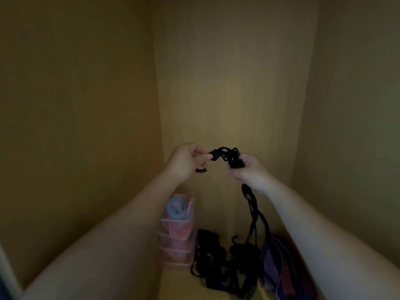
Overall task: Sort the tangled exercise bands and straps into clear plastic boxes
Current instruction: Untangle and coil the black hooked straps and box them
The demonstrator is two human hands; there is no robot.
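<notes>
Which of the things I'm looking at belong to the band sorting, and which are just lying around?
Job: black strap tangle held by left hand and right hand; black strap pile; purple bands; stacked clear boxes.
Just there: wooden cupboard walls only.

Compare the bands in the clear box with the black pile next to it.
Colour: the bands are pink and blue; the pile is black.
Place: the bands sit inside the box; the pile lies loose beside it.
Order: the blue band looks rolled; the pile is tangled.
Shared: both lie below the left hand and right hand, which hold a black strap.
</notes>
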